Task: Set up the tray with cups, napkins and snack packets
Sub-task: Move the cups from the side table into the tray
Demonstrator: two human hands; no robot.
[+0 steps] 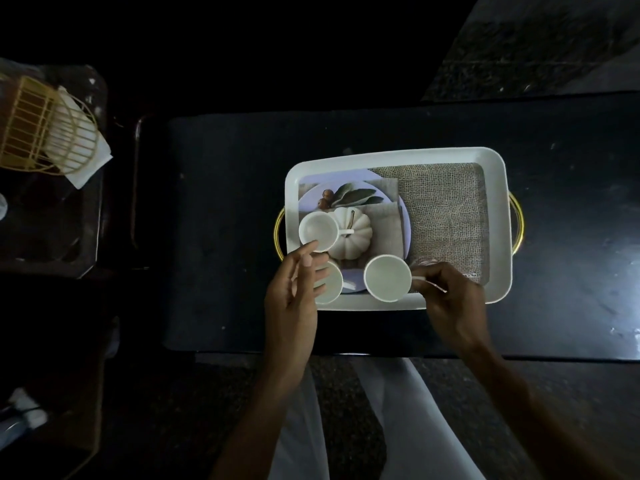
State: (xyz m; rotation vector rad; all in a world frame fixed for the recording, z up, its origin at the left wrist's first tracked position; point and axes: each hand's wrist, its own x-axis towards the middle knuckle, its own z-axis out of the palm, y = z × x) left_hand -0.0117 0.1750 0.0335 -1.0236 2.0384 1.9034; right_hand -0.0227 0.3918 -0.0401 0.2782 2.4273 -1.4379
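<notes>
Pinching a white cup's (387,278) handle, the right hand (450,299) seats it at the tray's (498,216) six o'clock; lower squarely. The left hand (294,289), fingers spread, apparently steadies another cup (329,282).

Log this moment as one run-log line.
stage: placing cups | tray: three cups | right hand: holding cup handle | left hand: open, over cups | napkins: off tray
</notes>
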